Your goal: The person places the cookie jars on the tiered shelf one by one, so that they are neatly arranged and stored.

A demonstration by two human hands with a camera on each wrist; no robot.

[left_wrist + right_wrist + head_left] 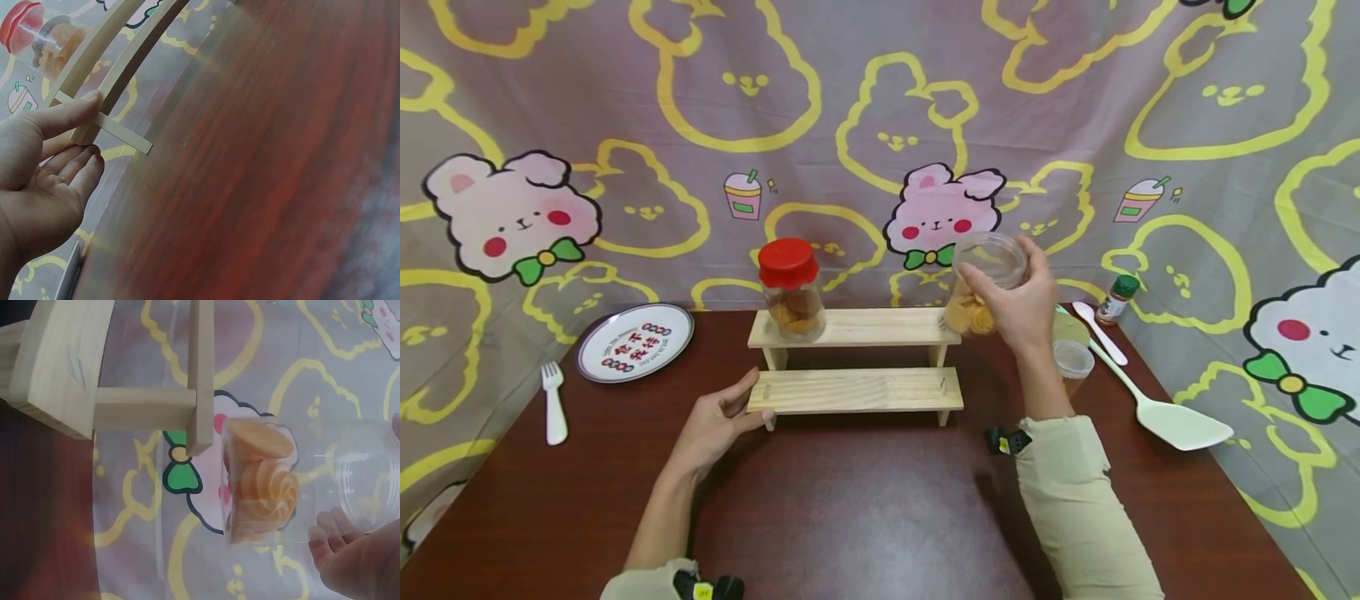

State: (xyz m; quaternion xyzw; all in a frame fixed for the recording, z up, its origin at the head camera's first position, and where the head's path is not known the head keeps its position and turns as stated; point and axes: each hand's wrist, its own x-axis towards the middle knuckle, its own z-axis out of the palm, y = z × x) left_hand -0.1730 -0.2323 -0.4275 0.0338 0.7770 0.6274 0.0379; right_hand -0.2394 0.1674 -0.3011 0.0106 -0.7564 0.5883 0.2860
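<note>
Right of centre in the head view: clear jar (312, 478), cylindrical, smooth-walled, glossy; swirled cookies (272, 494) inside, orange-tan, ridged like rosettes, gathered toward its base. Right hand (1030, 304) curled round the jar's upper part, thumb on the near side; jar within the grasp, raised just beside the upper right end of a two-tier stand (857, 392). Stand at centre: pale wood, straight grain, flat planks, square-cut legs. Left hand (718, 425), left of centre, pinches the lower tier's left end between thumb and fingers. Upper tier, left end: second jar (777, 302), transparent, flared red lid (787, 262), brownish contents. Table (865, 508) dark reddish, wood-grained, sheen toward bottom of frame.
</note>
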